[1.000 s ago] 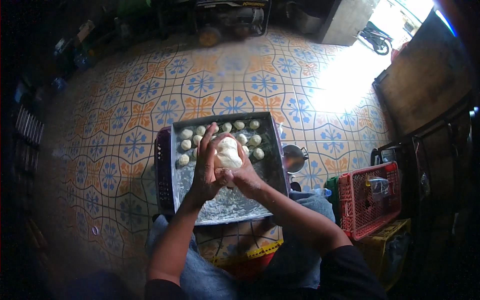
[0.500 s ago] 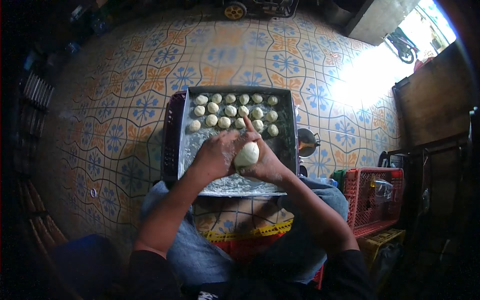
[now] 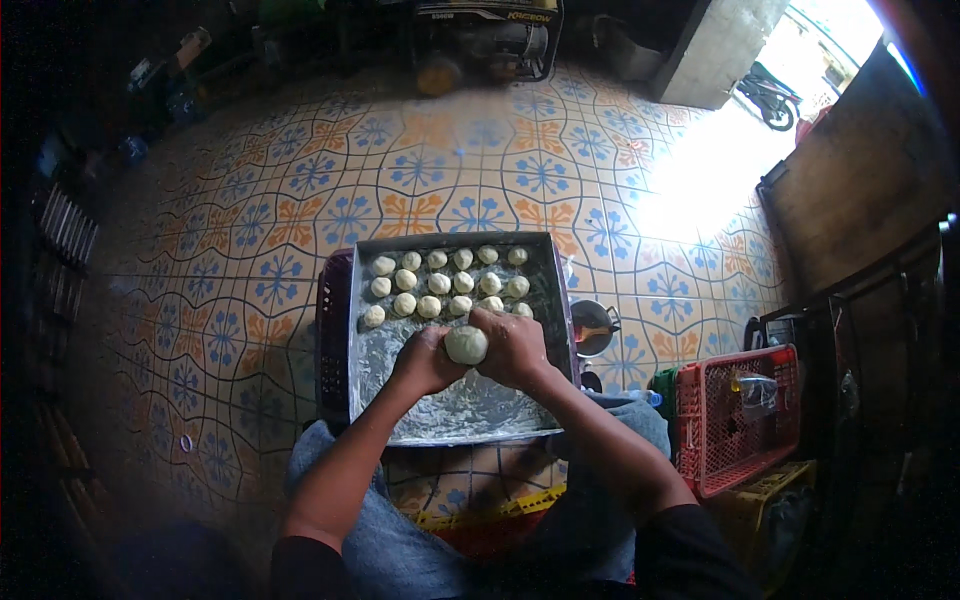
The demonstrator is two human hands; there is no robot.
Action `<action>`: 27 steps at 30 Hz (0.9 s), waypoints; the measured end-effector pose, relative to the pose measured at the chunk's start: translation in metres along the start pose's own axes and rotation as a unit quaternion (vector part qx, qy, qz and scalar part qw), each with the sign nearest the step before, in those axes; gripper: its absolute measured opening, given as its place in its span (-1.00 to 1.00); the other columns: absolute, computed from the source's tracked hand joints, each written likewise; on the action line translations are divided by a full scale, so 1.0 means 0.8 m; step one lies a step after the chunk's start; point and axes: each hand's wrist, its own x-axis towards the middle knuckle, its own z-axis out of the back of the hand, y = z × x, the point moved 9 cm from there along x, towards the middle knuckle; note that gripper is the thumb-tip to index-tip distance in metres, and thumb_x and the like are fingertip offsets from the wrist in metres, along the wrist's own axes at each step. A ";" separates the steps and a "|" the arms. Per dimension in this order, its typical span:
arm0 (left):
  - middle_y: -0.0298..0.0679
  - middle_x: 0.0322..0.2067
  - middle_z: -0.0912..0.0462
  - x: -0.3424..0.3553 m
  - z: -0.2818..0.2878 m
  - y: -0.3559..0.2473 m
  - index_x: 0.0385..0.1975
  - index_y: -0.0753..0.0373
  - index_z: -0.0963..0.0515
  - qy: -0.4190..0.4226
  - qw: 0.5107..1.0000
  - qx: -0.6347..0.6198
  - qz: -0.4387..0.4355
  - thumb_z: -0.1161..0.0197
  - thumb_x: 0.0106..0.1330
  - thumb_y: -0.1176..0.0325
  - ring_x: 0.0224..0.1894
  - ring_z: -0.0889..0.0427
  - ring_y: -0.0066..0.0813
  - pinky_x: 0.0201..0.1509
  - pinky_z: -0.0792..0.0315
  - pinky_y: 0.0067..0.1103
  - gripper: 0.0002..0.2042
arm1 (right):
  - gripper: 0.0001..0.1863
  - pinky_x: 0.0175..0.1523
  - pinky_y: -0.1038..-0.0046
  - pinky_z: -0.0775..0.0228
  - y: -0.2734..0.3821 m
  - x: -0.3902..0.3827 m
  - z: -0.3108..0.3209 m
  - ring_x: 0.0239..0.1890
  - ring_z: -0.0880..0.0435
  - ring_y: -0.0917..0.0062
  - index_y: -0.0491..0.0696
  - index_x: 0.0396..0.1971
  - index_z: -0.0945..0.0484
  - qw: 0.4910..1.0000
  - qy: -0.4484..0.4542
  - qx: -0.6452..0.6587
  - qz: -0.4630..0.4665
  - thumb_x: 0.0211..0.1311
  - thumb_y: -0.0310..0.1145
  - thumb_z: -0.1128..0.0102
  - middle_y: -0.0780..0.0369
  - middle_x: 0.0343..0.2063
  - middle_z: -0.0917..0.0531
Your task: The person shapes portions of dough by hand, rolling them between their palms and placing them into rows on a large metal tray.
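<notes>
A large pale dough ball (image 3: 466, 346) is held between my two hands over a floury metal tray (image 3: 480, 428). My left hand (image 3: 427, 362) presses its left side, fingers curled around it. My right hand (image 3: 512, 346) closes on its right side, with the fingers bent toward the far side. Just beyond, several small dough balls (image 3: 438, 283) lie in rows across the far half of the tray. A few at the near right are partly covered by my right hand. White flour is smeared over the tray's near half.
The tray rests on a dark purple crate (image 3: 333, 345). A metal pan (image 3: 594, 330) stands right of it on the patterned tile floor (image 3: 330, 180). Farther right are a red crate (image 3: 740, 420) and a yellow crate (image 3: 775, 485). A generator (image 3: 485, 45) stands at the back.
My hands have turned around the large dough ball, and my right index finger no longer points outward. The whole view has tilted up, so the tray sits lower in the picture.
</notes>
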 end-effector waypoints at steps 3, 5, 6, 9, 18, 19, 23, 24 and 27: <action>-0.18 -0.17 -0.79 0.011 -0.026 -0.003 -0.07 0.24 -0.65 0.054 0.987 -0.150 -0.008 -0.58 0.11 0.24 -0.07 -0.77 -0.39 0.00 -0.63 -0.42 -0.59 | -0.56 -0.20 0.10 -0.55 -0.007 0.006 0.019 -0.26 -0.73 0.06 0.10 -0.27 -0.57 0.996 -0.076 0.040 0.013 -0.20 -0.19 -0.59 0.13 -0.41 -0.72; -0.25 -0.04 -0.73 0.010 -0.025 -0.012 0.11 0.25 -0.55 -0.001 0.942 -0.334 -0.044 -0.59 0.14 0.30 0.04 -0.69 -0.45 0.05 -0.62 -0.45 -0.46 | -0.51 -0.13 0.24 -0.58 -0.033 0.010 0.019 -0.23 -0.77 0.22 0.06 -0.18 -0.59 0.978 -0.069 0.186 -0.069 -0.20 -0.32 -0.60 0.15 -0.34 -0.74; -0.14 0.23 -0.54 0.012 -0.032 -0.010 0.34 0.19 -0.37 0.045 0.943 -0.326 -0.039 -0.62 0.11 0.31 0.23 -0.57 -0.35 0.15 -0.59 -0.40 -0.23 | -0.48 -0.09 0.31 -0.60 -0.044 0.010 0.016 -0.22 -0.79 0.29 0.04 -0.13 -0.60 0.958 -0.064 0.258 -0.108 -0.19 -0.39 -0.61 0.17 -0.31 -0.75; -0.03 0.38 -0.32 -0.004 0.008 -0.065 0.45 0.14 -0.25 -0.004 0.939 -0.312 -0.142 -0.65 0.07 0.18 0.34 -0.46 -0.17 0.27 -0.51 -0.29 -0.07 | -0.53 -0.07 0.42 -0.58 -0.063 0.011 0.012 -0.23 -0.76 0.45 -0.04 -0.15 -0.59 0.869 -0.040 0.479 -0.116 -0.15 -0.44 -0.56 0.26 -0.30 -0.73; -0.09 0.30 -0.29 -0.030 0.026 -0.080 0.41 0.13 -0.20 -0.191 0.930 -0.248 -0.190 -0.58 0.12 -0.07 0.29 -0.46 -0.17 0.33 -0.45 -0.29 -0.07 | 0.01 0.33 0.08 -0.32 0.004 -0.019 -0.027 0.45 -0.25 0.19 0.23 0.62 0.35 0.644 0.142 0.750 -0.049 0.41 0.08 -0.10 0.09 0.54 0.02; -0.12 0.25 -0.36 -0.017 0.011 -0.046 0.35 0.13 -0.27 -0.174 0.863 -0.459 -0.121 -0.55 0.21 0.07 0.23 -0.51 -0.24 0.28 -0.49 -0.35 -0.22 | 0.03 0.34 0.02 -0.30 0.008 -0.019 -0.038 0.48 -0.21 0.15 0.25 0.62 0.47 0.695 0.149 0.699 -0.077 0.45 0.15 -0.04 0.10 0.59 0.16; -0.27 0.03 -0.52 0.024 -0.065 0.066 0.18 0.15 -0.38 -0.090 0.628 -0.762 0.129 -0.14 0.52 -0.15 0.08 -0.58 -0.43 0.14 -0.52 -0.46 -0.49 | 0.06 0.31 -0.17 -0.22 0.027 -0.017 -0.047 0.44 -0.25 -0.02 0.17 0.63 0.33 0.976 0.193 0.103 -0.019 0.39 0.37 0.05 -0.09 0.51 -0.13; -0.27 0.00 -0.57 0.026 -0.057 0.071 0.14 0.16 -0.43 -0.102 0.696 -0.707 0.067 -0.06 0.53 -0.22 0.02 -0.61 -0.45 0.06 -0.53 -0.46 -0.46 | 0.07 0.29 -0.19 -0.23 0.030 -0.011 -0.030 0.40 -0.29 -0.04 0.14 0.63 0.28 0.985 0.133 0.099 -0.040 0.37 0.37 0.02 -0.09 0.45 -0.23; -0.28 -0.10 -0.63 0.028 -0.034 0.043 0.05 0.21 -0.51 -0.198 0.706 -0.679 0.030 -0.18 0.52 -0.09 -0.13 -0.64 -0.47 -0.04 -0.56 -0.45 -0.55 | 0.06 0.28 -0.14 -0.25 0.007 -0.003 0.032 0.28 -0.34 -0.10 0.05 0.62 0.17 0.988 -0.085 0.071 -0.107 0.34 0.23 -0.16 -0.16 0.25 -0.42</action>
